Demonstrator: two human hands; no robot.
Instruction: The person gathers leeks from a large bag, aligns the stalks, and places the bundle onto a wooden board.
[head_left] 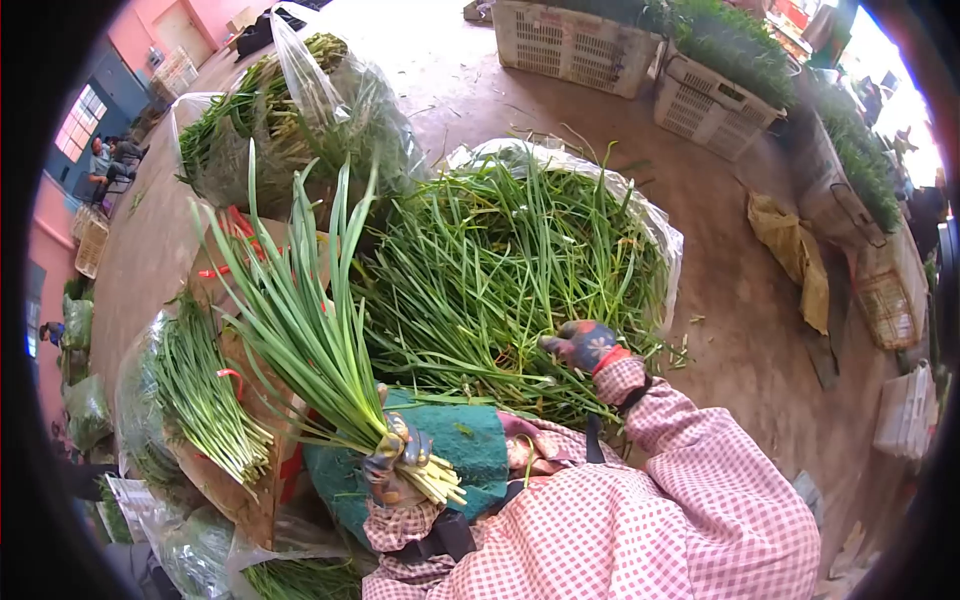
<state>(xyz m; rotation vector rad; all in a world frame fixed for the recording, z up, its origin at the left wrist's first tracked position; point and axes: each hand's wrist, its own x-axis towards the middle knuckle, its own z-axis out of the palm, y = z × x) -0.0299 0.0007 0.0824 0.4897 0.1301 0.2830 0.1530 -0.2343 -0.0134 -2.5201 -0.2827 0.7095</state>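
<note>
My left hand, in a patterned glove, is closed around the pale stem ends of a bunch of garlic chives. The long green leaves fan up and to the left. Below that hand, a green cloth covers my lap. My right hand, gloved too, is at the right front edge of a large heap of loose garlic chives. Its fingers are curled in against the leaves, and the fingertips are partly hidden. White plastic sheeting lines the heap.
A bundle of chives with a red tie lies on a cardboard box at left. Behind it stands a clear bag of greens. White crates of greens line the back and right. A yellowish sack lies on the floor. People sit far left.
</note>
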